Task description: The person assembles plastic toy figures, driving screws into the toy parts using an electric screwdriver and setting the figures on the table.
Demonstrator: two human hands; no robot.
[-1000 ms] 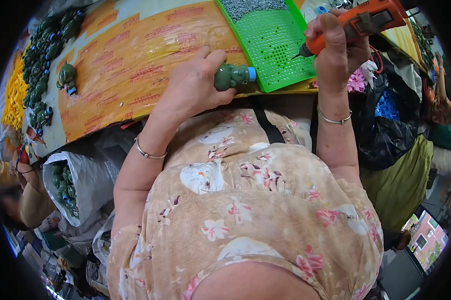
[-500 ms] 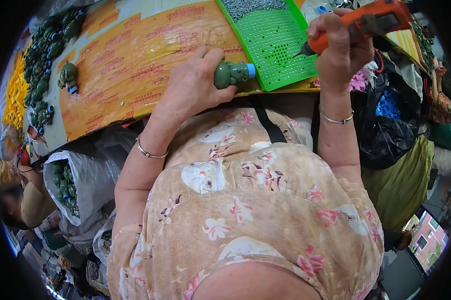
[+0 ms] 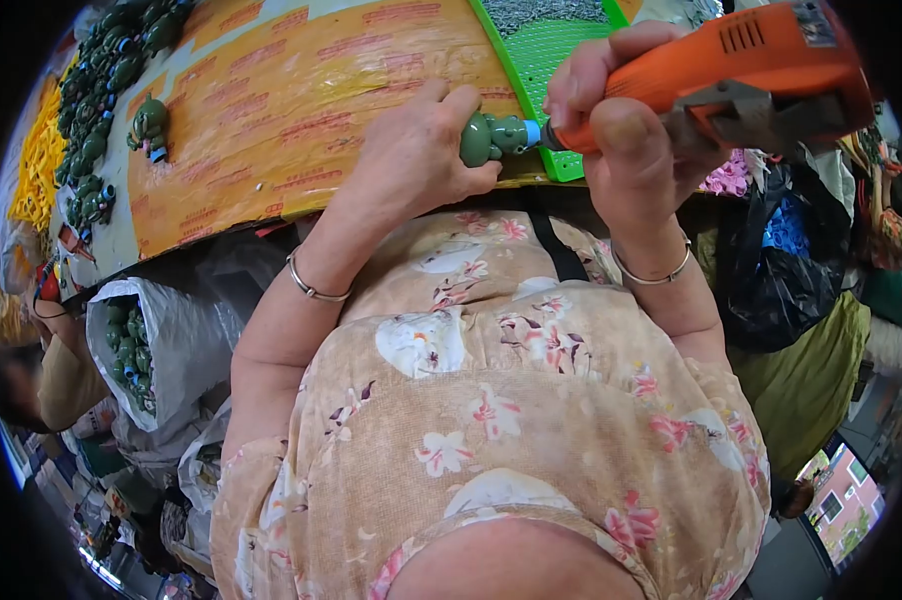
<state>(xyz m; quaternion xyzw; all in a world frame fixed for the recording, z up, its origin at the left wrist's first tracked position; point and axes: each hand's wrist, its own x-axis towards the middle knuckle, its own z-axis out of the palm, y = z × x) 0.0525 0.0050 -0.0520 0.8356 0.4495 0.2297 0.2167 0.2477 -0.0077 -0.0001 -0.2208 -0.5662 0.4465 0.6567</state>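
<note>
My left hand (image 3: 416, 150) is closed around a green plastic toy figure (image 3: 491, 138) lying on its side near the table's front edge. The figure's light-blue end (image 3: 533, 133) points right. In my right hand (image 3: 626, 125) is an orange power screwdriver (image 3: 736, 70), gripped round its body. Its black nose meets the blue end of the figure; the bit's tip is hidden there. Behind the tool lies a green perforated tray (image 3: 546, 65) with a heap of small metal screws (image 3: 541, 14) at its far end.
More green figures (image 3: 111, 75) are piled at the table's left, with a single figure (image 3: 148, 128) beside them. A white sack (image 3: 186, 345) of figures hangs below. On the right is a black bag (image 3: 781, 270) with blue pieces. Another person's arm (image 3: 66, 350) shows at far left.
My right hand has brought the screwdriver left and down from above the tray to the blue end of the figure. My left hand and the figure have shifted slightly right in view.
</note>
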